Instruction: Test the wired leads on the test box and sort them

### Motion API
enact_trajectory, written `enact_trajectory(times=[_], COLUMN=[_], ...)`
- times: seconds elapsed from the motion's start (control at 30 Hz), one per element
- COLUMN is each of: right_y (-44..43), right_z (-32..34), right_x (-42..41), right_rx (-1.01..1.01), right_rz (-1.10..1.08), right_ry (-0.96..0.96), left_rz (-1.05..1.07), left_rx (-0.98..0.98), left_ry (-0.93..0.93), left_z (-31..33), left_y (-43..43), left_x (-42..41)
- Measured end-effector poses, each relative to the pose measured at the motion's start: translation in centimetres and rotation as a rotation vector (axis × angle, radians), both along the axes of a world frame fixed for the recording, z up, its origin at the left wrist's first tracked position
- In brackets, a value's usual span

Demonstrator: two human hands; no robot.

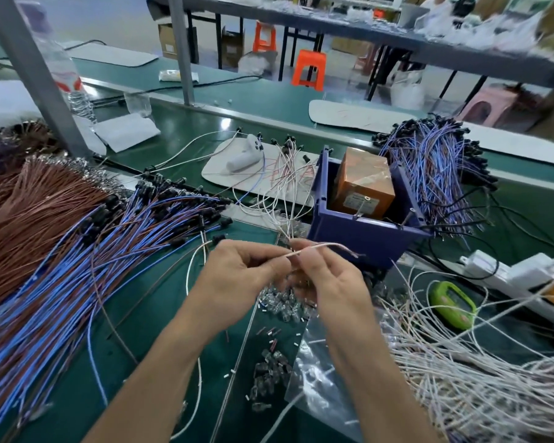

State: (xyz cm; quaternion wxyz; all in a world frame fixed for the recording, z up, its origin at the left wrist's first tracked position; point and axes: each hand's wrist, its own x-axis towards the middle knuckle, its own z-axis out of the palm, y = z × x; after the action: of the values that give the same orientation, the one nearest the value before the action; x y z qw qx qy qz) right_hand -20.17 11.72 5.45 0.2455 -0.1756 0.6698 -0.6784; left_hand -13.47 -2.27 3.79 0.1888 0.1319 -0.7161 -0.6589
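Pink-white lead [328, 245] sits pinched between my 2 hands, in the air above the bench [160, 314] and just in front of the blue crate [365, 231] that holds the orange test box [365, 180]. My left hand [243, 273] has its fingers curled, thumb and forefinger nipping the lead. My right hand [325, 282] is curled the same way and pinches it just beside the left.

Tangling is the main risk, I think. Loose white leads [285, 199] trail down from behind right to my fingertips, and a pull towards the crate could drag one along. The frayed tip could also splay and miss its contact, giving a false fail. With a blue bundle [77, 266] on my left and a white bundle [461, 378] on my right, a wrong drop would spoil the sort.

The lead's long axis runs left to right in a shallow upward bow. Its bare stranded end points right, at the crate's near wall. I cannot trace the other end.
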Motion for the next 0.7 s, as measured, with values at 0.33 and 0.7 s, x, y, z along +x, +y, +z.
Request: enact_trajectory(times=[0.33, 0.7], right_y=[3.3, 5.4], right_z=[0.1, -1.3], right_x=[-2.5, -3.4], right_rx=[-0.242, -0.274], right_rz=[-0.384, -0.497], right_ry=[-0.202, -0.201], left_rz=[-0.1, 0.161], left_rx=[-0.095, -0.018], left_ry=[-0.35, -0.256], left_z=[-2.7, -2.4], left_y=[-2.5, -7.6], left_x=[1.5, 4.0])
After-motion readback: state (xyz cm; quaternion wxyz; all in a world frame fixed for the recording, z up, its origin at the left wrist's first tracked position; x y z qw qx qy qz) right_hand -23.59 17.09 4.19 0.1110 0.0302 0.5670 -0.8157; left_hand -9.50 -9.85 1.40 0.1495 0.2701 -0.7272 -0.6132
